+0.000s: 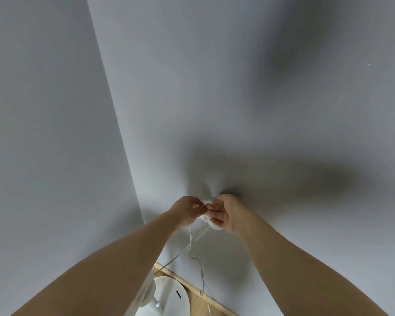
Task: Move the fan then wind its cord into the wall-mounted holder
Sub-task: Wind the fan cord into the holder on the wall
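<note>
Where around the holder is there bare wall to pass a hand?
Bare wall lies above the left hand and right hand, and right of the right one. Crowded between them: the left hand pinches the cord at the holder; below, cord strands hang toward the fan.

Both your bare forearms rise from the lower corners and converge at mid-frame. Wrists are roughly level and the hands are just beside each other.

Your left hand [186, 210]: back turned toward you, knuckles curled, thumb and fingertips pinched together on the cord [190, 236].

Your right hand [226, 213]: palm side turned toward you, fingers [214, 212] fairly straight and stacked, pointing left, tips meeting or almost meeting the left fingertips. The right thumb is not clearly made out.
</note>
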Motion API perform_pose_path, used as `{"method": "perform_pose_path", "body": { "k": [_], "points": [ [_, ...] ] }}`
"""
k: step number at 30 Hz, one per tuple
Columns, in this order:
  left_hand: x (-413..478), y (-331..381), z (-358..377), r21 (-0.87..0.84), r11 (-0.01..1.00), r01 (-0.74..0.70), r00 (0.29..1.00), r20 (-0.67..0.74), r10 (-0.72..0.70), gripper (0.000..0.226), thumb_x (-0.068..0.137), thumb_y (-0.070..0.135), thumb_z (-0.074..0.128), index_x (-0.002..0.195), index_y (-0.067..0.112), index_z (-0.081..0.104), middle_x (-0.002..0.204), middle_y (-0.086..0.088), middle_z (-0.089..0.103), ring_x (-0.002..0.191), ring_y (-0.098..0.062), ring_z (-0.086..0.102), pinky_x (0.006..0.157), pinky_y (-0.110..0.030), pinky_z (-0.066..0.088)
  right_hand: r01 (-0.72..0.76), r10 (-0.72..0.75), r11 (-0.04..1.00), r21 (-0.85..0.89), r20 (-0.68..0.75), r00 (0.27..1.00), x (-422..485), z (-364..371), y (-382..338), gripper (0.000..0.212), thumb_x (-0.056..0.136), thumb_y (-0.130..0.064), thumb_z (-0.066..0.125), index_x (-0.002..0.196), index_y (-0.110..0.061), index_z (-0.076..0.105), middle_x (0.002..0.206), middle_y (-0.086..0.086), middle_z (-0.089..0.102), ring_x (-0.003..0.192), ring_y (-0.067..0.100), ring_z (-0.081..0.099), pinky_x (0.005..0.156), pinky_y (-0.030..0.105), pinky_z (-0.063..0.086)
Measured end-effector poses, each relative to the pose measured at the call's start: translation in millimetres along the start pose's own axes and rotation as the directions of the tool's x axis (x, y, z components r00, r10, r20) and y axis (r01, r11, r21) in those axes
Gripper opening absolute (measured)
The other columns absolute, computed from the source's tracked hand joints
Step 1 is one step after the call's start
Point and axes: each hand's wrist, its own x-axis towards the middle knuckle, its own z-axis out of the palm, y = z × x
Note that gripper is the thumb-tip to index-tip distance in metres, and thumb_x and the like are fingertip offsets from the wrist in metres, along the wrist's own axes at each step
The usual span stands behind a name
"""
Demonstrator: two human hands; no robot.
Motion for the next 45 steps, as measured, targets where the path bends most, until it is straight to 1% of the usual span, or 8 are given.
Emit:
{"method": "perform_pose_path", "body": {
  "k": [5,11,16,23,32,39,42,45],
  "points": [
    [5,-9,-15,0.382,0.923,-0.042,0.967,-0.216,0.133,0.027,0.095,0.027,0.049,0.11,0.015,0.068,0.118,-0.01,0.057,0.11,-0.028,0.057,0.092,-0.032,0.045,0.012,-0.024,0.987,-0.16,-0.077,0.997,8,2,7,0.021,0.09,-0.017,0.045,0.071,-0.015,0.054,0.067,-0.002,0.059,0.056,0.014,0.052,0.057,0.022,0.038],
    [23,-16,-8,0.392,0.92,0.019,0.944,-0.309,0.112,0.028,0.097,0.019,0.043,0.11,0.013,0.068,0.112,-0.01,0.062,0.104,-0.028,0.06,0.076,-0.026,0.04,-0.021,0.001,0.981,-0.194,-0.107,0.994,15,-15,22,0.023,0.09,-0.014,0.042,0.07,-0.015,0.051,0.067,0.0,0.059,0.056,0.015,0.053,0.061,0.024,0.036],
    [36,-32,2,0.338,0.932,0.129,0.964,-0.263,-0.039,0.034,0.097,0.017,0.039,0.122,0.017,0.062,0.126,-0.007,0.063,0.12,-0.025,0.055,0.091,-0.028,0.044,-0.064,0.041,0.98,-0.186,-0.122,0.992,21,-20,31,0.024,0.091,-0.015,0.044,0.07,-0.015,0.054,0.068,-0.001,0.06,0.058,0.015,0.053,0.059,0.023,0.038],
    [53,-52,19,0.189,0.959,0.211,0.977,-0.061,-0.203,0.092,0.071,0.083,0.036,0.142,0.023,0.04,0.149,-0.005,0.041,0.139,-0.023,0.037,0.109,-0.043,0.039,-0.111,0.091,0.984,-0.142,-0.14,0.986,31,-26,42,0.021,0.094,-0.017,0.044,0.078,-0.013,0.057,0.072,0.002,0.062,0.065,0.016,0.056,0.06,0.024,0.041],
    [54,-47,35,0.253,0.922,0.293,0.953,0.003,-0.304,0.078,0.089,0.067,0.029,0.134,0.007,0.048,0.136,-0.013,0.054,0.126,-0.03,0.05,0.104,-0.036,0.042,-0.105,0.085,0.987,-0.122,-0.158,0.984,30,-29,53,0.024,0.092,-0.013,0.045,0.069,-0.011,0.054,0.069,0.003,0.058,0.063,0.016,0.053,0.068,0.028,0.042],
    [50,-43,42,-0.276,0.835,0.475,0.876,0.23,-0.423,0.071,0.094,0.057,0.034,0.128,-0.003,0.05,0.113,-0.014,0.062,0.116,-0.027,0.058,0.101,-0.038,0.044,-0.176,0.154,0.973,-0.149,-0.148,0.977,30,-33,60,0.023,0.093,-0.01,0.044,0.072,-0.01,0.053,0.076,0.004,0.056,0.071,0.018,0.05,0.064,0.026,0.038],
    [48,-40,44,-0.368,0.776,0.513,0.852,0.329,-0.407,0.071,0.097,0.055,0.027,0.131,-0.003,0.05,0.13,-0.017,0.06,0.126,-0.028,0.053,0.105,-0.039,0.04,-0.148,0.108,0.941,-0.305,-0.145,0.983,31,-33,61,0.018,0.094,-0.01,0.044,0.102,-0.006,0.059,0.093,0.007,0.053,0.086,0.019,0.048,0.073,0.03,0.039],
    [48,-39,46,-0.43,0.724,0.54,0.836,0.372,-0.403,0.074,0.097,0.055,0.024,0.124,-0.006,0.055,0.129,-0.018,0.061,0.125,-0.028,0.054,0.104,-0.039,0.04,-0.032,0.027,0.863,-0.505,-0.017,0.999,37,-36,72,0.044,0.097,-0.01,0.039,0.14,-0.011,0.041,0.123,0.009,0.055,0.103,0.018,0.051,0.083,0.025,0.04]
  ]
}}
